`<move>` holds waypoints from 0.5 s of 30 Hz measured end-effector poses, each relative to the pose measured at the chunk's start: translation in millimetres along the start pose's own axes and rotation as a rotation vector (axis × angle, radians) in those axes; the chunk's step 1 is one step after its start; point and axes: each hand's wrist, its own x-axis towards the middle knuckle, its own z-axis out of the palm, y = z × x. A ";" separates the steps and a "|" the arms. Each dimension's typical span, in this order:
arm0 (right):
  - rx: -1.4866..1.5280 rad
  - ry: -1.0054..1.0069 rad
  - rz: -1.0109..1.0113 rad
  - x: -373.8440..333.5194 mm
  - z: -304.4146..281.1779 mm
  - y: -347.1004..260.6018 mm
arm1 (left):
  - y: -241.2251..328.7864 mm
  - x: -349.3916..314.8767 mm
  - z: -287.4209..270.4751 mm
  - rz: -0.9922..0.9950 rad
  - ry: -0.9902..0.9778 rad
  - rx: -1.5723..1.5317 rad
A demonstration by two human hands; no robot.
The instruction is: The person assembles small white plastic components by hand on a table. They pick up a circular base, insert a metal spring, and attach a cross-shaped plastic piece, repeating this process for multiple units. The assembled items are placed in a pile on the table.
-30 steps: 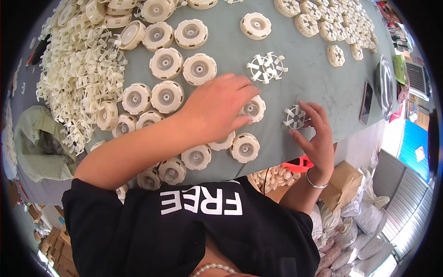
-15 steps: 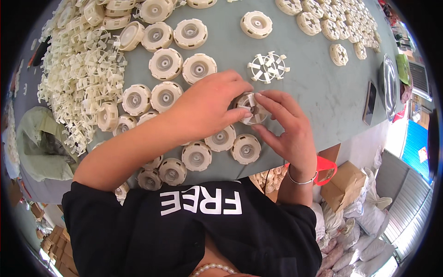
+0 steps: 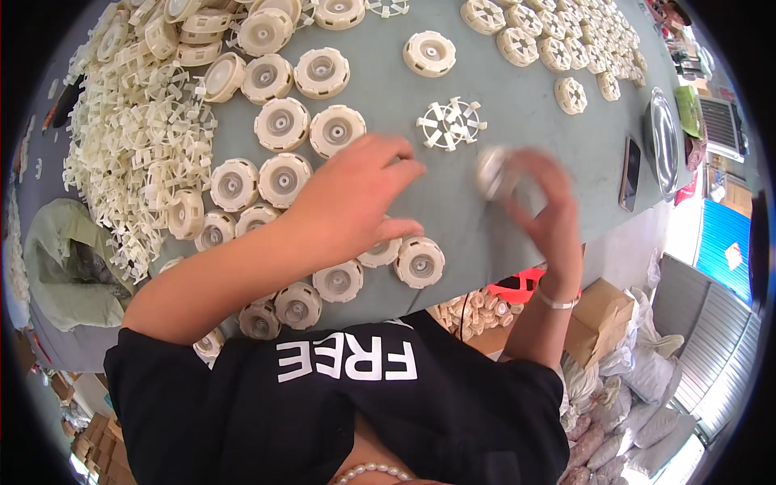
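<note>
My right hand (image 3: pixel 551 198), smeared by motion, grips a round cream plastic piece (image 3: pixel 491 173) over the bare table to the right of centre. My left hand (image 3: pixel 360 194) has its thumb and fingers apart with nothing between them, just above the cream round housings. One such housing (image 3: pixel 419 263) lies below its thumb, and another (image 3: pixel 338 131) sits beyond its knuckles. Between and beyond the two hands lies a white spoked ring (image 3: pixel 451 124). A lone housing (image 3: pixel 429 54) rests farther back.
Loose white spoked rings (image 3: pixel 145 153) are heaped at the left, beside a green bag (image 3: pixel 69 267). Several assembled cream wheels (image 3: pixel 571 95) stand in rows at the far right. A phone (image 3: pixel 630 174) and a metal tray (image 3: pixel 662 145) lie near the right edge of the table (image 3: pixel 533 105).
My hands have parted. The right one has carried the round piece away to the right; the left one has let go and drawn slightly left, its fingers spread.
</note>
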 end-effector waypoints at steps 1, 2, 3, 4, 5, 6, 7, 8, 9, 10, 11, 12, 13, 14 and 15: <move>-0.140 0.147 0.027 10.0 -4.6 5.3 | 6.3 -1.7 -6.0 0.008 0.015 0.031; -0.280 0.294 0.054 19.2 -6.8 9.6 | 11.8 -4.2 -10.1 0.017 0.031 0.061; -0.240 0.254 -0.036 29.9 -2.6 6.4 | 17.7 -8.0 -13.5 0.025 -0.011 0.105; -0.197 0.213 -0.126 43.0 10.2 -2.4 | 22.6 -12.7 -15.3 0.032 -0.055 0.151; -0.154 0.172 -0.204 52.4 22.0 -11.1 | 26.1 -16.7 -16.6 0.043 -0.109 0.190; -0.171 0.174 -0.245 64.8 33.7 -13.7 | 27.3 -19.4 -17.2 0.048 -0.151 0.226; -0.187 0.176 -0.287 78.9 45.4 -14.3 | 27.8 -22.1 -17.6 0.051 -0.193 0.263; -0.205 0.177 -0.327 83.8 51.9 -15.3 | 27.2 -24.4 -17.5 0.057 -0.235 0.297; -0.190 0.188 -0.332 84.9 49.9 -18.1 | 26.2 -25.6 -18.6 0.051 -0.261 0.281; -0.175 0.201 -0.335 85.9 44.5 -20.8 | 25.0 -26.0 -19.7 0.047 -0.288 0.265; -0.162 0.215 -0.336 85.0 40.1 -21.6 | 23.6 -26.0 -20.7 0.046 -0.316 0.248; -0.076 0.210 -0.300 78.8 35.9 -23.3 | 22.1 -25.8 -18.6 0.042 -0.265 0.223; 0.005 0.199 -0.264 64.8 27.9 -27.3 | 20.8 -24.0 -12.5 0.038 -0.210 0.193; 0.085 0.188 -0.227 49.9 20.8 -31.4 | 19.2 -21.6 -6.8 0.036 -0.154 0.164; 0.156 0.122 -0.116 30.0 15.4 -34.5 | 17.1 -17.6 -1.1 0.041 -0.131 0.125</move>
